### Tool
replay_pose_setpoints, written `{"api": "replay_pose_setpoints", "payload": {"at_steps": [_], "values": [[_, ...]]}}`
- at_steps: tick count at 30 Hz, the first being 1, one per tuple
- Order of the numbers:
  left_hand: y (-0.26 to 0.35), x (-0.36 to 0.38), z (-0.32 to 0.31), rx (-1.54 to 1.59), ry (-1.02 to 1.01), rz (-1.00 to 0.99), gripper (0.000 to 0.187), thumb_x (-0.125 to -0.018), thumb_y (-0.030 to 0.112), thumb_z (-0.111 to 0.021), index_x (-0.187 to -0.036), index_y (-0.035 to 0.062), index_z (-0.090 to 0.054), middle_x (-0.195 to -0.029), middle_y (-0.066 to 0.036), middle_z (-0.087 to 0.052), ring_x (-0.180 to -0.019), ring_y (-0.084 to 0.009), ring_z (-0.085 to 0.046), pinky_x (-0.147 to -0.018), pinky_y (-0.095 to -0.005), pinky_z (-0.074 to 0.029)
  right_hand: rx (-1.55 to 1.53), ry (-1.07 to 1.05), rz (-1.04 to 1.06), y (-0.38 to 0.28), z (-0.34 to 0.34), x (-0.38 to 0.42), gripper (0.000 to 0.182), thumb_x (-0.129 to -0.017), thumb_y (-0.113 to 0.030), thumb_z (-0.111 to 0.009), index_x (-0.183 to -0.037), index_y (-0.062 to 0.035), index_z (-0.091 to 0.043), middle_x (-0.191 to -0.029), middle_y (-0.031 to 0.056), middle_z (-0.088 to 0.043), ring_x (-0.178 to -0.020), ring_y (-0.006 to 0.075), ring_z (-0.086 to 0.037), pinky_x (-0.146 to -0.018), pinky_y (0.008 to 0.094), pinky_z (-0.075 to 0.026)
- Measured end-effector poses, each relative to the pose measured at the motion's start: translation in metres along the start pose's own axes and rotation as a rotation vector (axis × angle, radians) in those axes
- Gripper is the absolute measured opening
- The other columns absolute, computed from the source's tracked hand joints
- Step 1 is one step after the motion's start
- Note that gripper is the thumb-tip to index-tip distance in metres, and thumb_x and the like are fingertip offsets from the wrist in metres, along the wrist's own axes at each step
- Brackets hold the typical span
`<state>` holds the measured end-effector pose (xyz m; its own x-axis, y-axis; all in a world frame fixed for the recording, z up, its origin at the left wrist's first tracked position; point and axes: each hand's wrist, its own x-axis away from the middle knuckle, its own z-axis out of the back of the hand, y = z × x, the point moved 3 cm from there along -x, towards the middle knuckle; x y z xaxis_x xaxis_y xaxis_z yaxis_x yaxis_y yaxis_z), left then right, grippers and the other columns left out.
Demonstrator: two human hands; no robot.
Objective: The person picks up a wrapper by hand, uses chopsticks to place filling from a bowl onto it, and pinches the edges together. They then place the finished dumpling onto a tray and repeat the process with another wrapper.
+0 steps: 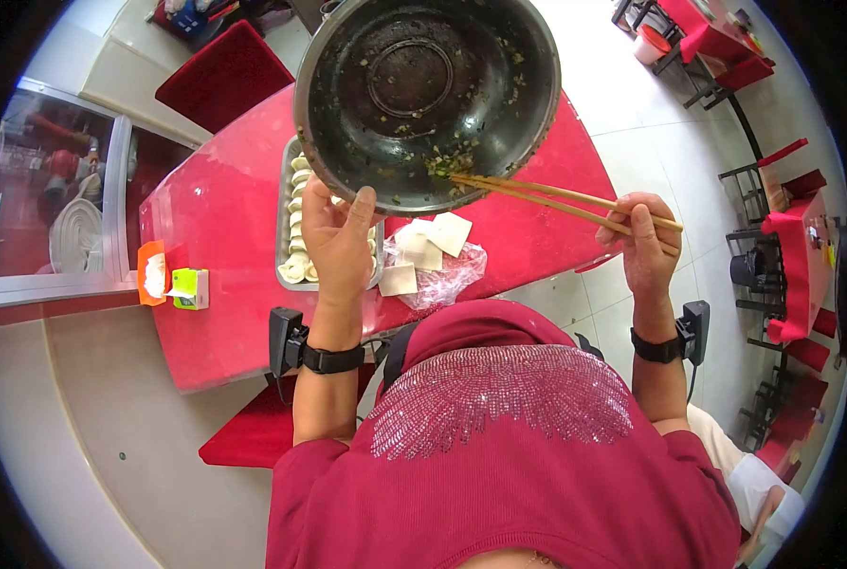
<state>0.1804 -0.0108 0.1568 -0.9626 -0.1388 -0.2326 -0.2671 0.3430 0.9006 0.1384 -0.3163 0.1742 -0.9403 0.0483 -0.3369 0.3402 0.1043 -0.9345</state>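
My left hand (345, 232) grips the near rim of a large metal bowl (480, 57), which is tilted so its inside faces me. Scraps of chopped filling (454, 163) cling to the bowl's wall, thickest near the lower rim. In my right hand (646, 237) is a pair of wooden chopsticks (575, 194), their tips touching the filling. Below the bowl, a metal tray (284, 213) holds rows of folded dumplings (297, 266), partly hidden by the bowl and my left hand. Square dough wrappers (450, 234) lie on a clear plastic bag (461, 277) beside the tray.
All this is over a red-covered table (224, 313). An orange packet (152, 270) and a green-and-white box (191, 288) sit at its left edge. Red chairs (226, 78) stand around, and more red tables (802, 256) line the right side.
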Motion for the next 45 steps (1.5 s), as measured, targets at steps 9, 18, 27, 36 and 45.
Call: {"api": "replay_pose_setpoints", "payload": {"at_steps": [9,18,27,36,45], "values": [[-0.005,0.005,-0.001,-0.046,0.019,-0.072,0.02,-0.083,-0.004,-0.049,-0.101,0.0019,-0.043,-0.099,-0.01,-0.054,-0.087,-0.0176,-0.057,-0.074,-0.033,-0.052,-0.055,0.025,-0.008,-0.002,-0.013,0.008,0.021,-0.092,-0.012,-0.039,-0.093,0.0018,-0.054,-0.07,0.01,-0.057,-0.057,0.0145,-0.058,-0.048,0.0242,-0.048],[-0.006,0.013,-0.007,-0.102,0.083,-0.035,0.025,-0.082,-0.001,-0.053,-0.105,0.0015,-0.045,-0.119,-0.006,-0.04,-0.1,-0.0117,-0.047,-0.085,-0.0251,-0.041,0.438,-0.273,0.219,-0.023,-0.052,0.012,0.014,-0.088,-0.002,-0.042,-0.089,0.0047,-0.054,-0.083,0.0103,-0.053,-0.067,0.0158,-0.06,-0.057,0.0241,-0.049],[-0.006,0.018,-0.016,-0.077,0.188,-0.045,0.022,-0.082,-0.002,-0.053,-0.102,0.0,-0.045,-0.129,-0.008,-0.032,-0.104,-0.0141,-0.045,-0.088,-0.0276,-0.04,-0.243,0.32,-0.055,0.009,-0.032,0.013,0.024,-0.092,-0.017,-0.038,-0.098,0.0014,-0.053,-0.072,0.0099,-0.057,-0.058,0.0169,-0.061,-0.05,0.0235,-0.052],[-0.012,0.025,-0.021,-0.05,0.194,-0.044,0.022,-0.082,-0.001,-0.054,-0.102,-0.0009,-0.046,-0.133,-0.009,-0.025,-0.103,-0.0143,-0.047,-0.085,-0.0273,-0.041,-0.22,0.409,-0.301,0.026,-0.04,0.017,0.023,-0.09,-0.018,-0.043,-0.096,-0.0001,-0.056,-0.075,0.0087,-0.06,-0.063,0.018,-0.062,-0.052,0.0227,-0.052],[-0.01,0.023,-0.024,-0.126,0.18,-0.095,0.026,-0.081,-0.001,-0.055,-0.104,-0.0018,-0.045,-0.134,-0.012,-0.022,-0.102,-0.0144,-0.048,-0.083,-0.0276,-0.043,-0.349,0.414,-0.42,0.038,-0.03,0.013,0.023,-0.09,-0.018,-0.045,-0.095,0.0004,-0.057,-0.079,0.0077,-0.059,-0.067,0.0165,-0.061,-0.059,0.0233,-0.051]]}}
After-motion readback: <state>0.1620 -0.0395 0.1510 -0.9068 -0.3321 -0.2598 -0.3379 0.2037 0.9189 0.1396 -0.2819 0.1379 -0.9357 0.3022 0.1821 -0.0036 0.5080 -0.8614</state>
